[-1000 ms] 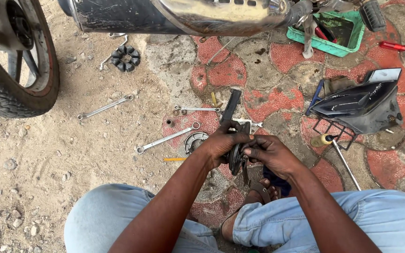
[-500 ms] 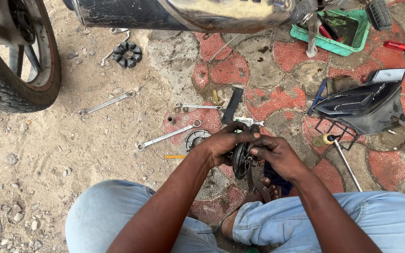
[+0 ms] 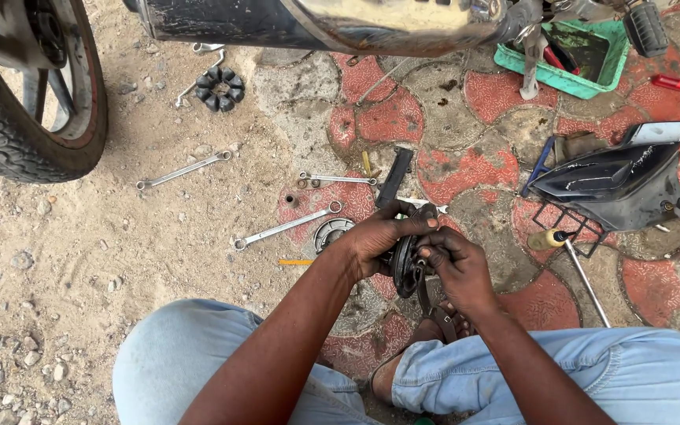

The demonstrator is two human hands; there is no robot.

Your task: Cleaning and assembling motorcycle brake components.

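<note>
Change: view sitting closer to tyre, hands unmoved | left hand and right hand both gripping round black part above knees | ground: sand meeting red paving, spanners lying about.

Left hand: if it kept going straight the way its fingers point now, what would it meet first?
The left hand grips a dark round part, fingers pointing toward the right hand. Going straight on, it would probably meet the right hand's fingers first; they already seem to touch, though depth is unclear.
</note>
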